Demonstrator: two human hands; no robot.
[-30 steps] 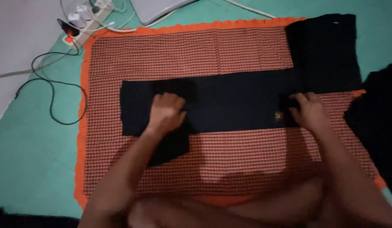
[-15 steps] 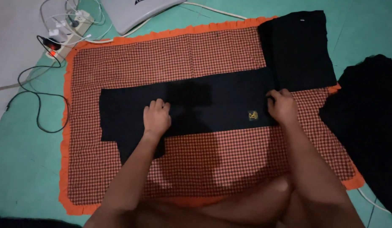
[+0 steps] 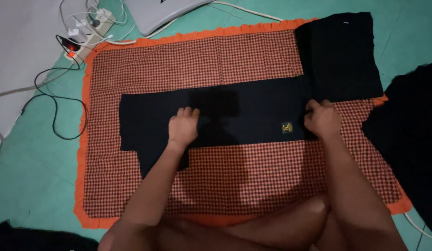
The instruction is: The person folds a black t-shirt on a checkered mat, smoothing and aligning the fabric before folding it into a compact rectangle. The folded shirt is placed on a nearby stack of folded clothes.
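A black garment (image 3: 244, 116) lies flat as a long band across an orange and black checked cloth (image 3: 202, 60). It carries a small gold patch (image 3: 287, 127) near its right end. My left hand (image 3: 183, 126) presses down on the middle of the band, fingers together. My right hand (image 3: 322, 120) grips the band's right end, next to the patch. A second black folded piece (image 3: 341, 51) lies at the cloth's upper right corner, touching the band.
A power strip (image 3: 86, 28) with plugs and trailing cables (image 3: 53, 107) sits at the upper left on the teal floor. A grey laptop (image 3: 165, 11) lies beyond the cloth's top edge. Dark clothing (image 3: 411, 135) is piled at the right. My bare legs (image 3: 253, 227) are at the bottom.
Both hands stay on the black band while the view shifts. My left hand has slid slightly along the fabric; the right hand holds the same end.
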